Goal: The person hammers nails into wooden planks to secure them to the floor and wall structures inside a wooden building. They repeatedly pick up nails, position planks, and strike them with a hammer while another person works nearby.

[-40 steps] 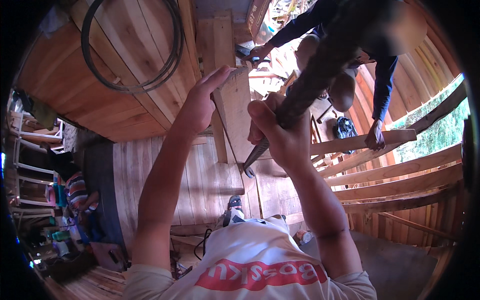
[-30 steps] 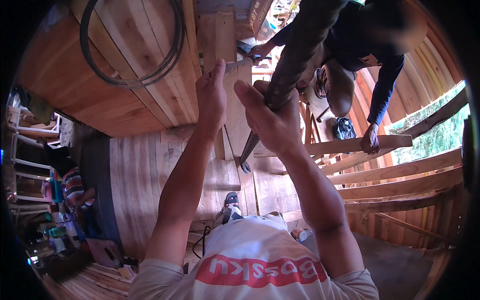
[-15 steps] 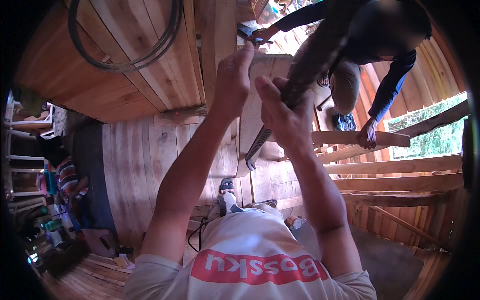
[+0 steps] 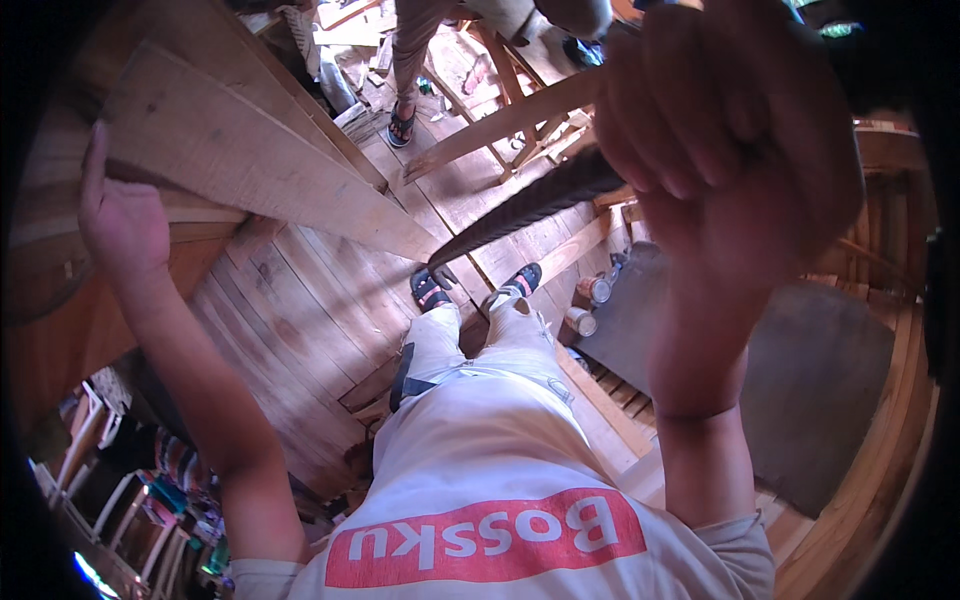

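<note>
My right hand (image 4: 730,130) is raised close to the camera at the upper right, fingers closed around a dark ribbed metal bar (image 4: 530,205) that slants down toward the floor near my feet. My left hand (image 4: 120,225) is out at the far left with its fingers laid on the end of a long wooden plank (image 4: 260,160), which runs diagonally toward the middle. My legs and sandalled feet (image 4: 475,290) stand on the plank floor below.
Another person's legs and sandalled foot (image 4: 405,115) stand at the top beside a wooden trestle (image 4: 510,120). Two cans (image 4: 585,305) sit at the edge of a dark mat (image 4: 800,380) on the right. Chairs and clutter lie at the lower left.
The view has swung down from the raised boards to the floor. My hands, close together before, are now far apart: left on the plank at the left, right with the bar close to the camera.
</note>
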Available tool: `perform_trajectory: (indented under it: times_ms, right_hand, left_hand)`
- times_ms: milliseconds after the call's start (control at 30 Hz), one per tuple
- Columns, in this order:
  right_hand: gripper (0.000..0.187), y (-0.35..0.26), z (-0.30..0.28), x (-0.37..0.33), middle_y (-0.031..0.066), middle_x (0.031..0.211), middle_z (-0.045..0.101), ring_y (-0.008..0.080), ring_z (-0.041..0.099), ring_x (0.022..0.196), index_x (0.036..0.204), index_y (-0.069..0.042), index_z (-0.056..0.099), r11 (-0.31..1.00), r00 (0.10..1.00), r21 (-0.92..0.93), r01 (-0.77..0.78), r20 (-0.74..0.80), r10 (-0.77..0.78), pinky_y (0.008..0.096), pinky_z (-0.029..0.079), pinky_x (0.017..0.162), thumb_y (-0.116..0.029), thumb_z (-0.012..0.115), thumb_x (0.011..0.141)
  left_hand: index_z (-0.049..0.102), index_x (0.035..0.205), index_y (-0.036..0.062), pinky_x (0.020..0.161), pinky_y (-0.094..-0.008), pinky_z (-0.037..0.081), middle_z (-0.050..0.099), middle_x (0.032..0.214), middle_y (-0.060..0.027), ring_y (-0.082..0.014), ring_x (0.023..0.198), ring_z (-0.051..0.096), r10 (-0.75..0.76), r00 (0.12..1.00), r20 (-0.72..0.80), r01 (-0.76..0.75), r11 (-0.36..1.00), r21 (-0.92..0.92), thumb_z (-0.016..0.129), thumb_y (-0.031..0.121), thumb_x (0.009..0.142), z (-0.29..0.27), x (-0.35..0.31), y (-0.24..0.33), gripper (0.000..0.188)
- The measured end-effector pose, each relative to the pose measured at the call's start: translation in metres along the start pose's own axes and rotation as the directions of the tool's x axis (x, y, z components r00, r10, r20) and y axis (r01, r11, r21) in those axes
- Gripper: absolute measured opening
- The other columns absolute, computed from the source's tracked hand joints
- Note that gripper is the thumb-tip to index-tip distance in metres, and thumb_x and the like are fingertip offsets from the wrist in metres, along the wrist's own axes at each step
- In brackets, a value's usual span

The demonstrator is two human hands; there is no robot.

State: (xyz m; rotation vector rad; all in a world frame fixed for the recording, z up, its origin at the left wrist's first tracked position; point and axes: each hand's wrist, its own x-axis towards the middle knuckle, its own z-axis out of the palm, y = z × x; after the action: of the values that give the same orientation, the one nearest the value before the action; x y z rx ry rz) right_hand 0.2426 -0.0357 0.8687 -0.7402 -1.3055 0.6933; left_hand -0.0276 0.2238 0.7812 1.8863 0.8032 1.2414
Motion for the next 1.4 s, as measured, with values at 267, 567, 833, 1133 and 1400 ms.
perform_trajectory:
  times_ms: [267, 567, 833, 1133, 1400]
  right_hand:
    - [0.031, -0.051, 0.018, -0.061, -0.0023, 0.051, 0.037, 0.0069, 0.032, 0.043, 0.066, -0.012, 0.036, 0.963, 0.895, 0.023, -0.268, -0.363, 0.258, 0.0215, 0.029, 0.041, -0.023, 0.036, 0.095]
    - [0.031, -0.052, 0.031, -0.069, -0.001, 0.047, 0.037, 0.0072, 0.031, 0.038, 0.063, -0.01, 0.036, 0.981, 0.907, 0.08, -0.177, -0.373, 0.194, 0.0223, 0.027, 0.038, -0.02, 0.049, 0.089]
    - [0.038, -0.031, 0.048, -0.083, 0.0001, 0.044, 0.037, 0.0068, 0.031, 0.034, 0.055, -0.009, 0.035, 0.955, 0.836, 0.174, -0.241, -0.462, 0.296, 0.0226, 0.023, 0.033, -0.015, 0.06, 0.082]
    - [0.039, 0.037, 0.059, -0.145, -0.0052, 0.048, 0.035, 0.0034, 0.029, 0.041, 0.052, -0.013, 0.034, 0.774, 0.579, 0.233, -0.589, -0.546, 0.605, 0.0228, 0.02, 0.038, -0.01, 0.062, 0.08]
    - [0.04, 0.067, 0.093, -0.155, -0.0062, 0.049, 0.04, 0.0047, 0.034, 0.045, 0.051, -0.007, 0.046, 0.479, 0.506, -0.177, -0.86, -0.416, 0.756, 0.0265, 0.026, 0.042, -0.024, 0.066, 0.081]
  left_hand:
    - [0.051, 0.118, 0.0052, 0.083, -0.0265, 0.038, 0.046, 0.094, -0.0016, -0.0113, 0.087, 0.048, -0.578, 0.801, -0.152, 0.324, 0.634, -0.702, 0.043, 0.025, 0.091, 0.029, -0.002, 0.042, 0.035]
    - [0.04, 0.075, 0.0044, 0.055, -0.0255, 0.039, 0.038, 0.066, -0.0081, -0.0178, 0.055, 0.044, 0.041, 0.911, 0.41, 0.355, 0.428, -0.831, 0.038, 0.035, 0.089, 0.024, -0.024, 0.056, 0.034]
    - [0.042, 0.077, 0.0037, 0.053, -0.0241, 0.034, 0.039, 0.064, -0.0057, -0.0134, 0.055, 0.039, -0.013, 0.942, 0.335, 0.304, 0.453, -0.838, 0.04, 0.037, 0.087, 0.013, -0.042, 0.055, 0.035]
    - [0.043, 0.079, 0.0041, 0.057, -0.0249, 0.033, 0.039, 0.062, -0.0041, -0.0128, 0.057, 0.039, -0.128, 0.929, 0.348, 0.364, 0.494, -0.789, 0.044, 0.022, 0.08, -0.002, -0.054, 0.087, 0.018]
    - [0.046, 0.08, 0.0026, 0.05, -0.0206, 0.032, 0.045, 0.059, -0.004, -0.008, 0.051, 0.039, -0.082, 0.883, 0.462, 0.424, 0.557, -0.714, 0.048, 0.017, 0.077, -0.001, -0.075, 0.103, 0.015]
